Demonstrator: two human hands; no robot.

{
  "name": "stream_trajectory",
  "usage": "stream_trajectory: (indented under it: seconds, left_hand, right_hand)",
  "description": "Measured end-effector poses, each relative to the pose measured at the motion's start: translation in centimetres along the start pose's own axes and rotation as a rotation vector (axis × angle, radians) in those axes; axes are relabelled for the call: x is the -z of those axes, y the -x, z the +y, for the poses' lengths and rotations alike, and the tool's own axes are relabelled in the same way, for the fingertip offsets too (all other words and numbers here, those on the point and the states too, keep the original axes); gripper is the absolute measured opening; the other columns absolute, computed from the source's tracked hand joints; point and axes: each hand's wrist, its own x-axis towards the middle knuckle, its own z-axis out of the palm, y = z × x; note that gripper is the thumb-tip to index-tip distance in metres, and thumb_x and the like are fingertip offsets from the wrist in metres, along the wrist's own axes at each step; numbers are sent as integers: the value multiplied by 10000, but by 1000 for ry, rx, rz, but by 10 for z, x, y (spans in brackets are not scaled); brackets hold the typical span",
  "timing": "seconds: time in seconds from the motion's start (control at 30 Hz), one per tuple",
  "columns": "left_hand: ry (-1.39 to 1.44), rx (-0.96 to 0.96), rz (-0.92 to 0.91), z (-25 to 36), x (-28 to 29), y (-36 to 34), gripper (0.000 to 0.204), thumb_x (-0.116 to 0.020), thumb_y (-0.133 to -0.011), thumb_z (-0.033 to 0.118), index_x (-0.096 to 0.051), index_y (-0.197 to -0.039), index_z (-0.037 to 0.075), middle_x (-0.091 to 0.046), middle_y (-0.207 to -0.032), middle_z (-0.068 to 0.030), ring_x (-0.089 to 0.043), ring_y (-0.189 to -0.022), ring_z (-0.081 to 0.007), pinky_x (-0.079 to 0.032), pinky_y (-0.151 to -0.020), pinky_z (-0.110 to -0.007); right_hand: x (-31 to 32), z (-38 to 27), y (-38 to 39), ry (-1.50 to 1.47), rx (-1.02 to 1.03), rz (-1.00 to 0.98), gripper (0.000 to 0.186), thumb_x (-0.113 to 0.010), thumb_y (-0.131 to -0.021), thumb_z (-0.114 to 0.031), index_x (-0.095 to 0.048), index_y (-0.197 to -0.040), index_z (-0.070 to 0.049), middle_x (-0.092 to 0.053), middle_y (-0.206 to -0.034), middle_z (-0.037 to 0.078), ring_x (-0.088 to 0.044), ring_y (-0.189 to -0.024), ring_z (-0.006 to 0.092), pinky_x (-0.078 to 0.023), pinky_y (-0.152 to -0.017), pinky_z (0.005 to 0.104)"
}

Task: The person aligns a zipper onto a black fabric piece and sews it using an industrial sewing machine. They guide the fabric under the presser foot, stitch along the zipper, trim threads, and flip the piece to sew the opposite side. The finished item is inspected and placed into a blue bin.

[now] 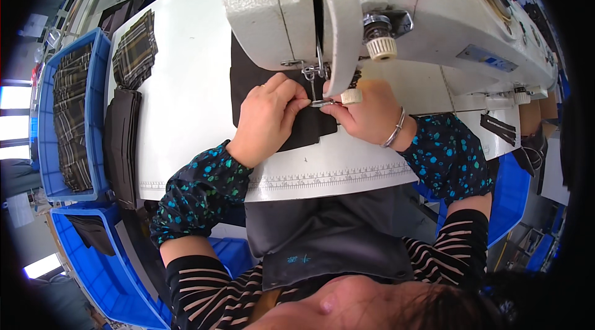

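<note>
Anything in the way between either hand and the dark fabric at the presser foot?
Nothing visible blocks the left hand; its fingers sit over the dark fabric, left of the presser foot. The right hand is right of the foot; a cream knob partly hides it, so I can't rule out obstruction there.

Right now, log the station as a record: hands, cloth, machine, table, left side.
left hand: on cloth, fingertips left of presser foot; grip unclear
right hand: beside presser foot, bracelet on wrist; grip unclear
cloth: dark, on table
machine: white, above cloth
table: white, ruler along near edge
left side: plaid pieces on table, more in blue bin
</note>
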Motion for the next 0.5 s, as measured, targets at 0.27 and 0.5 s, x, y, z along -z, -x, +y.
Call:
stream_trajectory:
  seconds: [0.27, 0.5]
  left_hand:
    - [-958, 206, 144, -33, 67, -4, 235, -752, -939, 310, -721, -909, 79, -704, -1001, -79, -673, -959, -293, -492, -869, -466]
    - [-410, -142, -53, -10, 28, -2, 516, -774, -913, 314, -631, -1322, 35, -612, -1386, -144, -528, -1383, -354, -393, -1152, -545]
  right_hand:
    - [57, 12, 14, 520, -165, 50, 327, -764, -888, -304, -694, -1117, -81, -729, -927, 107, -709, -830, 345, -550, -734, 466]
    - [21, 1, 21, 290, 265, 43, 512, -811, -838, -345, -694, -1247, -60, -680, -1275, 108, -623, -1191, 328, -503, -1008, 436]
